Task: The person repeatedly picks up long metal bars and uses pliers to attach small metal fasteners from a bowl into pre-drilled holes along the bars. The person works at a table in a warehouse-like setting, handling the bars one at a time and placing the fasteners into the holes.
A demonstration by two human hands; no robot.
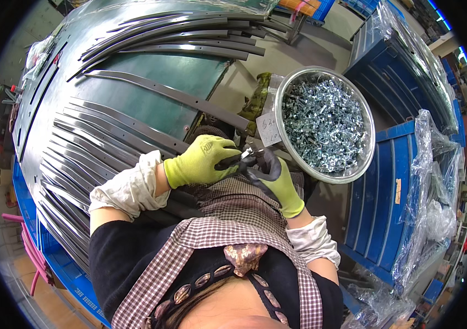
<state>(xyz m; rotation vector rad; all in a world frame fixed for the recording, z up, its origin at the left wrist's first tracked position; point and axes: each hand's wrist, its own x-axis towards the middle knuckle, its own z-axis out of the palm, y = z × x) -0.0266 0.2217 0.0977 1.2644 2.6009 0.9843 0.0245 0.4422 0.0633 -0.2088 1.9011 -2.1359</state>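
Nearer the person and to the left of the bowl (336, 179) of shiny clips (324, 123), the left hand (203, 160), gloved, pinches 1 small metal clip (248, 153), while the right hand (277, 181) curls its fingers at the same piece, how firmly I cannot tell. Farther left of the bowl, dark strips (195, 102) lie across a green table (184, 74); right of it stand 2 blue crates (370, 214) with clear plastic (436, 219), and beyond it runs grey floor (324, 48).
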